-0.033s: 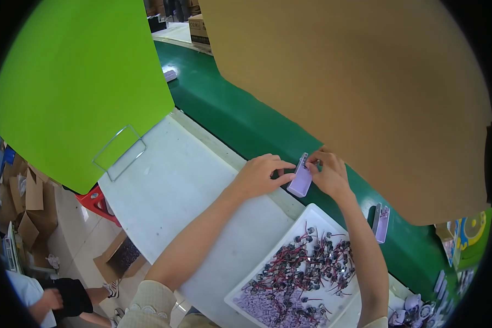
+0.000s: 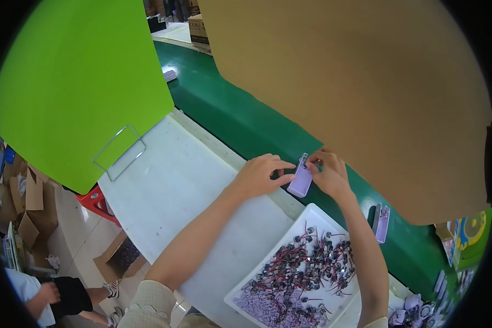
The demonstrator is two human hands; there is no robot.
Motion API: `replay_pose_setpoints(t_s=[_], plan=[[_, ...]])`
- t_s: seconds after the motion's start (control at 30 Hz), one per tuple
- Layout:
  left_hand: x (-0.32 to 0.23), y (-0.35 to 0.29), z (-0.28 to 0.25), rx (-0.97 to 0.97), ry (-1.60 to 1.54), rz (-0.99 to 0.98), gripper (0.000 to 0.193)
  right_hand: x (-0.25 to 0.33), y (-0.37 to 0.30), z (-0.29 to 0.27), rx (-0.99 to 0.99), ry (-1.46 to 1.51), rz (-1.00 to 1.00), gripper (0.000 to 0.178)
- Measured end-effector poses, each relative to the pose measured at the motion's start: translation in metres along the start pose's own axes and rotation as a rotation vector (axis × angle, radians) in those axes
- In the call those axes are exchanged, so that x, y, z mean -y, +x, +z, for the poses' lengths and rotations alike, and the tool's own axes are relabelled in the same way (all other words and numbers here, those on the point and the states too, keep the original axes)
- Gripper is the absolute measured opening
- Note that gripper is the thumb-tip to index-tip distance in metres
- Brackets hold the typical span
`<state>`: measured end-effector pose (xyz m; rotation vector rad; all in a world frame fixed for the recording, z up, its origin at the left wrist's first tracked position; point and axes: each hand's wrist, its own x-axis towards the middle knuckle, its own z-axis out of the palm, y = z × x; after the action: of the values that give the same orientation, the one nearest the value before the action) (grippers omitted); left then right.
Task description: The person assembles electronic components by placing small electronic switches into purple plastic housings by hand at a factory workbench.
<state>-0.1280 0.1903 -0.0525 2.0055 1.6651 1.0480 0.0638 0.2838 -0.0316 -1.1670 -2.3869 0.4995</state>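
A light-purple plastic casing (image 2: 300,184), long and open-topped, lies tilted on the green belt (image 2: 246,130). My left hand (image 2: 259,176) is at its left side, with thumb and forefinger apart and their tips at its edge. At the casing's upper right my right hand (image 2: 330,173) pinches with its fingertips. Whatever is between those fingers is too small and too covered to name. Small dark parts show inside the casing's upper end. Below my hands, a white tray (image 2: 234,296) holds many small dark components with red wires (image 2: 311,262) and a heap of small purple pieces (image 2: 268,307).
Another purple casing (image 2: 382,224) lies on the belt to the right. A large brown board (image 2: 355,82) overhangs the belt, and a green board (image 2: 82,82) stands left, by a wire frame (image 2: 120,153) at the white table (image 2: 175,180). A person (image 2: 49,295) is at lower left.
Both my hands and the casing keep their places, with only a tiny shift at the right fingertips. The person at lower left has moved an arm slightly.
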Motion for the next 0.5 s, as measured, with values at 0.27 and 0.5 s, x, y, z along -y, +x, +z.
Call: replay_pose_setpoints(t_s=[0.27,0.5], plan=[[-0.003,-0.001,0.007,-0.009,0.156,0.09,0.037,-0.009,-0.008,-0.005,0.029,0.095,-0.056,0.01],[-0.036,0.011,0.026,0.037,0.355,-0.128,0.016,0.011,-0.02,-0.011,-0.13,-0.091,-0.209,0.008]])
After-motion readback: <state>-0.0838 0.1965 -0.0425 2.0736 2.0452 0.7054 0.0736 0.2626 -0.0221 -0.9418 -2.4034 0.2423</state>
